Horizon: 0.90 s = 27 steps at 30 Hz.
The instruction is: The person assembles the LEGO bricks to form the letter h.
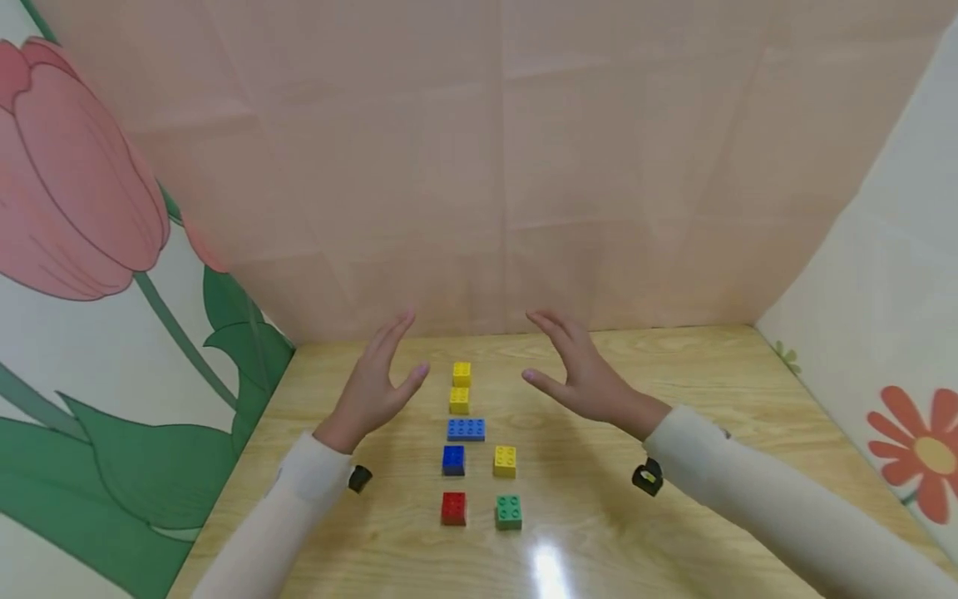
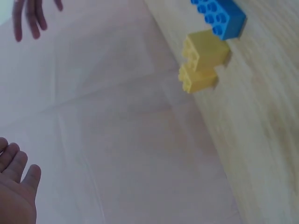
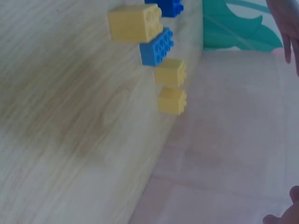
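Both hands hover above the table, holding nothing. My left hand is left of the toy bricks, thumb apart from its extended fingers. On the right side my right hand mirrors it, palm turned inward. Between them a column of bricks runs toward me: a far yellow brick, a second yellow brick, a long blue brick, a small dark blue brick and a red brick. Right of that column lie a yellow brick and a green brick. The hands touch none.
The wooden table meets a pinkish cloth backdrop at its far edge. A tulip-printed panel stands at the left, a flower-printed panel at the right. Each wrist carries a small black device.
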Motion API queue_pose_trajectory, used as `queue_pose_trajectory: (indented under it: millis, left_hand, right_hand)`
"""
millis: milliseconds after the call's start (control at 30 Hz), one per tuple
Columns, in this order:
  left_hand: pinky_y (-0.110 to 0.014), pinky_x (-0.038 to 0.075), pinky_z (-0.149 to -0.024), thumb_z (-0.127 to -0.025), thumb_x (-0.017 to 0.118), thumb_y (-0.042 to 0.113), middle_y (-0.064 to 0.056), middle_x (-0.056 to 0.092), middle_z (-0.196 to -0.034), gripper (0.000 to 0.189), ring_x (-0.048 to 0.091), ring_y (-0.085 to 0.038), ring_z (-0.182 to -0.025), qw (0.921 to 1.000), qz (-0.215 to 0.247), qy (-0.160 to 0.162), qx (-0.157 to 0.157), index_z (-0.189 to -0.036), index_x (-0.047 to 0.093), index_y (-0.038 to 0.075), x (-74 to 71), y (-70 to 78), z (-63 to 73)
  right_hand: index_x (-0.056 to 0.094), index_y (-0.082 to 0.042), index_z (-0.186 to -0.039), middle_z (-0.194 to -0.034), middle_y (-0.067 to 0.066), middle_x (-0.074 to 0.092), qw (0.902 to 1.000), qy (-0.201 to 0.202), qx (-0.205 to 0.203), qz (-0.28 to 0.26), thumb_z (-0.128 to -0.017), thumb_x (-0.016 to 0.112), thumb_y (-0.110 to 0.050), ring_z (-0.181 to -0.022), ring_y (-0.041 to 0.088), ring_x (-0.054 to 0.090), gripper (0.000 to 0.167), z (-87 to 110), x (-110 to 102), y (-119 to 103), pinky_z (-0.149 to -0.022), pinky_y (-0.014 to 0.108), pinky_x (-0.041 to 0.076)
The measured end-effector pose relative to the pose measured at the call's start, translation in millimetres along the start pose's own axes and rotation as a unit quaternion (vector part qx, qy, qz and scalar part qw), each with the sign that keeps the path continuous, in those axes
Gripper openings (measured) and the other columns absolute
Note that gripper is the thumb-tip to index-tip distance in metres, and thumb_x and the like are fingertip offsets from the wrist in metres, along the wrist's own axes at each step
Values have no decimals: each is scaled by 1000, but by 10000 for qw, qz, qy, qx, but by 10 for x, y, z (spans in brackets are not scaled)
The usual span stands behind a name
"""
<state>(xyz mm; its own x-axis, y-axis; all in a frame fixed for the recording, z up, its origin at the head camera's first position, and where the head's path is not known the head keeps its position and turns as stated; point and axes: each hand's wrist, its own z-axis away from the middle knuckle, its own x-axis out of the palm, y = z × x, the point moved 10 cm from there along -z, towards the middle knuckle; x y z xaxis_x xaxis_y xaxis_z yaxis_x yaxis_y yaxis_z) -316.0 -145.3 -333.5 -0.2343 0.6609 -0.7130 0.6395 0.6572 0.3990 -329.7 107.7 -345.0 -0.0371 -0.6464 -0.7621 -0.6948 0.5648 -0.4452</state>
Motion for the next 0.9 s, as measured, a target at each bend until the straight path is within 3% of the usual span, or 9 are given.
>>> queue_pose_trajectory:
  millis: [200, 433, 600, 767, 900]
  left_hand:
    - [-52, 31, -110, -94, 65, 34, 0, 28, -157, 74, 29, -23, -142, 9996, 148, -203, 91, -155, 25, 20, 76, 53, 135]
    - [-55, 36, -106, -93, 67, 37, 4, 37, -151, 69, 37, -22, -137, 9954, 678, -627, -260, -152, 34, 22, 284, -51, 312]
    - [-57, 39, -103, -92, 69, 35, 4, 41, -149, 66, 39, -22, -136, 9891, 1101, -919, -326, -150, 38, 22, 440, -79, 475]
    - [-54, 40, -103, -91, 69, 37, 14, 40, -148, 64, 39, -16, -136, 9795, 1328, -1332, -726, -149, 40, 32, 609, -96, 641]
    - [-53, 40, -103, -90, 72, 33, 14, 42, -146, 64, 40, -17, -135, 9716, 1385, -1637, -999, -147, 42, 31, 666, -105, 772]
  right_hand:
    - [16, -28, -156, -157, 2, 19, 9997, -241, 41, 6, -89, 66, -50, -141, 25, 21, 87, 117, 67, -38, -106, 59, 31]
    - [17, -31, -156, -156, 0, 20, 9971, -703, 281, -59, -87, 65, -57, -140, 26, 23, 88, 296, 170, 8, -103, 60, 35]
    - [19, -32, -155, -155, -1, 23, 9958, -829, 318, -200, -84, 69, -56, -140, 24, 25, 90, 400, 255, 41, -103, 59, 37]
    - [19, -35, -154, -153, -3, 27, 9937, -988, 319, -431, -82, 74, -52, -138, 23, 29, 92, 564, 388, 60, -102, 58, 37]
    - [22, -31, -154, -152, -3, 29, 9909, -1182, 299, -573, -81, 76, -48, -136, 24, 32, 93, 714, 549, 37, -101, 57, 40]
